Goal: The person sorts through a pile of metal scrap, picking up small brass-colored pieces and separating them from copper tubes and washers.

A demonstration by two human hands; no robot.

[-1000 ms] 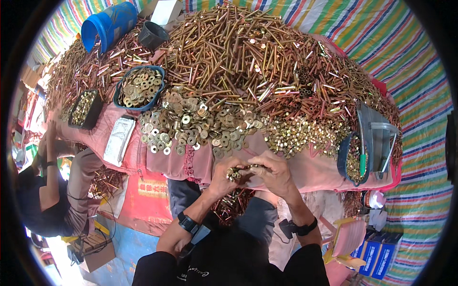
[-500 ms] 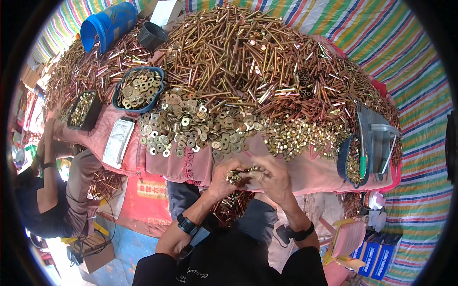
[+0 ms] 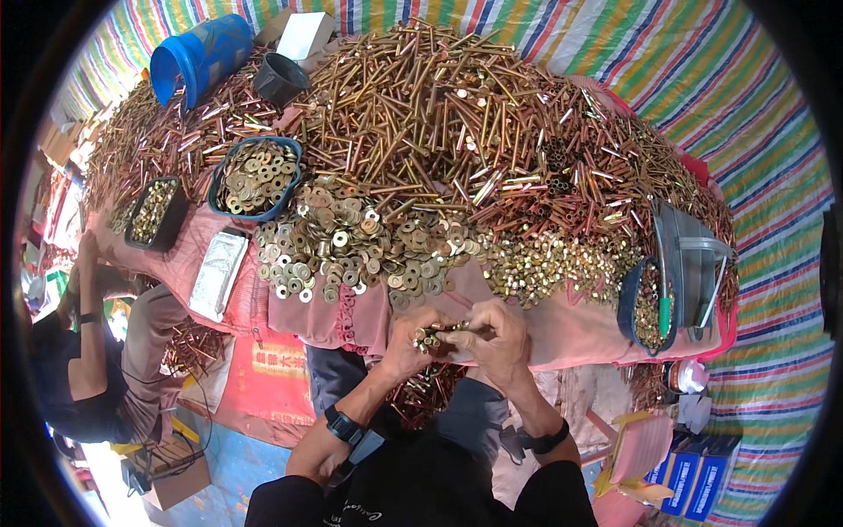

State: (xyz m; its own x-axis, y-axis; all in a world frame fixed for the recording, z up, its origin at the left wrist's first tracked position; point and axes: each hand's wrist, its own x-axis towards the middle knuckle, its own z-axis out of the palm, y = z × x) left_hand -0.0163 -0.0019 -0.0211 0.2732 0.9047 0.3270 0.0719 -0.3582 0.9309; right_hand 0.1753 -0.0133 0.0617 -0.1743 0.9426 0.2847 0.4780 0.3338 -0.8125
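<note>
Above my lap, at the near edge of the pink cloth, my two hands are held close together. My left hand point(image 3: 407, 344) is closed around a bunch of brass-coloured bolts point(image 3: 426, 339), whose ends show past the fingers. Fingertips of my right hand point(image 3: 500, 342) are pinched beside the bunch; what they hold is too small and covered to make out. Just beyond my hands lie a heap of flat washers point(image 3: 360, 241) and, to its right, a heap of small shiny nuts point(image 3: 553, 263). A large pile of long bronze-coloured bolts and tubes point(image 3: 439, 114) rises behind them.
A blue tub of washers point(image 3: 297, 186), a black tray of nuts point(image 3: 176, 224) and a silver packet point(image 3: 219, 274) lie left. On the right stand a dark nut bin point(image 3: 629, 307) and a grey container point(image 3: 694, 263). A blue bucket point(image 3: 215, 57) lies back left. Another person point(image 3: 79, 369) sits far left.
My right hand has turned slightly, and its fingers are drawn together in a pinch beside the bunch. My left hand keeps its hold. The whole view has shifted slightly.
</note>
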